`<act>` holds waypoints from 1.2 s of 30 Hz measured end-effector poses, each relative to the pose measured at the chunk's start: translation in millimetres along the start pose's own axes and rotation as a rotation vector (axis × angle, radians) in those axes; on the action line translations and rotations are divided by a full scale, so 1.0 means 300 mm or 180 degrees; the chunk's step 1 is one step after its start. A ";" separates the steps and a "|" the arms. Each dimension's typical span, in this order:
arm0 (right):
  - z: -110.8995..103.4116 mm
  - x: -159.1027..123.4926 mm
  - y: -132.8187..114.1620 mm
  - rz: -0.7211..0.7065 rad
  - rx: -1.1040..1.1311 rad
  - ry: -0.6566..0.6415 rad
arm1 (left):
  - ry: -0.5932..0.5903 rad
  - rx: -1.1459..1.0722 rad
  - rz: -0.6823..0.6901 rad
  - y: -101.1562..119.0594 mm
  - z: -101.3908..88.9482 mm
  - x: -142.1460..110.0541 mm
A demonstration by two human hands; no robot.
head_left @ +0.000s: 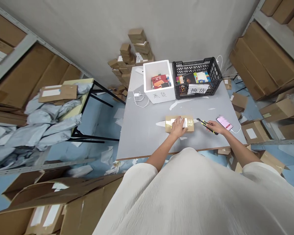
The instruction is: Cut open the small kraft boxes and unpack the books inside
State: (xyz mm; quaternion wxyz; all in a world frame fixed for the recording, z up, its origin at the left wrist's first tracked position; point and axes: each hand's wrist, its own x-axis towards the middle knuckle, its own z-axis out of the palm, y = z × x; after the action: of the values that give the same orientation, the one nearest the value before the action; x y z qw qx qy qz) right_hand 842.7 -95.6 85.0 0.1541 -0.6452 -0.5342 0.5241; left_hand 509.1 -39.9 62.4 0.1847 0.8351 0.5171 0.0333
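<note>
My left hand (178,128) rests on the cardboard box (190,127), fingers spread over its top, not clamped. The box lies on the bench (139,137) in front of me, long axis running left to right. My right hand (214,127) is closed around a cutter knife (204,124), its tip just beside the box's right end, angled toward it.

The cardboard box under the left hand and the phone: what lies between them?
Between the box and the phone, the head view shows a pale patch, the utility knife and the right hand holding it.
</note>
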 end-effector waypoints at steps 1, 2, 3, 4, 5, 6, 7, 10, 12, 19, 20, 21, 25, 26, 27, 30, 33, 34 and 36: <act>0.004 -0.005 -0.007 -0.0073 -0.0073 0.0066 | 0.0072 -0.0014 -0.0016 0.005 -0.007 0.008; 0.010 -0.009 -0.015 -0.0155 -0.0184 0.0128 | 0.0122 -0.0018 -0.0031 0.010 -0.013 0.019; 0.018 -0.014 -0.023 -0.0249 -0.0328 0.0193 | 0.0156 -0.0019 -0.0042 0.015 -0.018 0.033; 0.027 -0.017 -0.032 -0.0357 -0.0500 0.0265 | 0.0180 -0.0025 -0.0048 0.020 -0.022 0.048; 0.036 -0.020 -0.039 -0.0480 -0.0693 0.0342 | 0.0198 -0.0038 -0.0055 0.024 -0.023 0.063; 0.046 -0.023 -0.046 -0.0602 -0.0899 0.0421 | 0.0210 -0.0057 -0.0065 0.028 -0.023 0.077; 0.055 -0.024 -0.051 -0.0703 -0.1112 0.0489 | 0.0203 -0.0082 -0.0075 0.031 -0.019 0.089; 0.077 -0.027 -0.059 -0.0810 -0.1633 0.0571 | 0.0093 -0.0163 -0.0060 0.035 0.001 0.109; 0.085 -0.029 -0.059 -0.0783 -0.1828 0.0568 | 0.0030 -0.0192 -0.0028 0.035 0.017 0.116; 0.099 -0.021 -0.050 -0.0754 -0.2206 0.0607 | -0.0200 -0.0092 -0.0223 0.049 0.014 0.165; 0.102 -0.018 -0.050 -0.0750 -0.2214 0.0623 | -0.0215 -0.0095 -0.0221 0.050 0.009 0.167; 0.104 -0.015 -0.050 -0.0742 -0.2209 0.0637 | -0.0197 -0.0097 -0.0197 0.049 0.005 0.166; 0.107 -0.007 -0.055 -0.0686 -0.2146 0.0647 | 0.0085 -0.0006 0.0015 0.040 0.010 0.133; 0.106 -0.005 -0.056 -0.0668 -0.2122 0.0647 | 0.0140 0.0031 0.0027 0.038 0.015 0.124; 0.107 -0.003 -0.057 -0.0661 -0.2086 0.0656 | 0.0178 0.0058 0.0015 0.036 0.021 0.116; 0.119 0.004 -0.056 -0.0720 -0.1944 0.0716 | 0.0232 0.0069 -0.0019 0.035 0.038 0.101; 0.155 0.014 -0.047 -0.0751 -0.1803 0.0839 | 0.0290 0.0016 0.0027 0.034 0.047 0.092; 0.171 0.017 -0.042 -0.0731 -0.1747 0.0878 | 0.0309 0.0000 0.0040 0.034 0.048 0.089; 0.201 0.021 -0.029 -0.0710 -0.1610 0.0942 | 0.0334 -0.0021 0.0046 0.032 0.051 0.084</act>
State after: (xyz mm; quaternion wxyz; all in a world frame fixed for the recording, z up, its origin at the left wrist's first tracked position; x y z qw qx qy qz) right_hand 786.6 -108.8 64.0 0.1213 -0.6698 -0.6868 0.2548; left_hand 532.8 -25.9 48.2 0.1598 0.8354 0.5198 0.0801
